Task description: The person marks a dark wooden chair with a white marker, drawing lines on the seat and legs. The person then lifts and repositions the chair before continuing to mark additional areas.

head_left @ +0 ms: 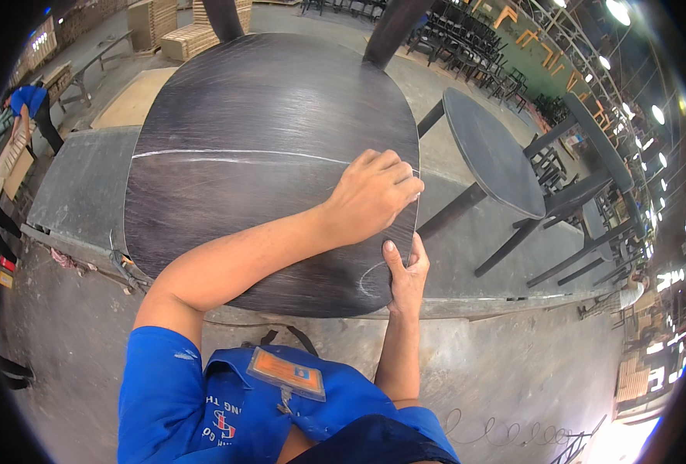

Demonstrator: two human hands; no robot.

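Before me is a dark, wood-grained chair seat [227, 100] with rounded corners, two dark legs or posts showing at its far side. A white chalk-like line [242, 156] runs across it from the left edge to my left hand [378, 193]. That hand reaches over the seat to its right edge, fingers closed in a pinch; whatever they hold is hidden. Below it, my right hand [408, 274] grips the seat's near right edge, thumb on top and fingers at the side. Beside the thumb is a small curved white mark [367, 280].
A second dark chair [497, 155] stands right on the grey bench [451, 267] under the seat. Stacked boards [153, 23] lie at the far left, many chairs [467, 39] at the far right. Two people in blue [29, 100] are along the left.
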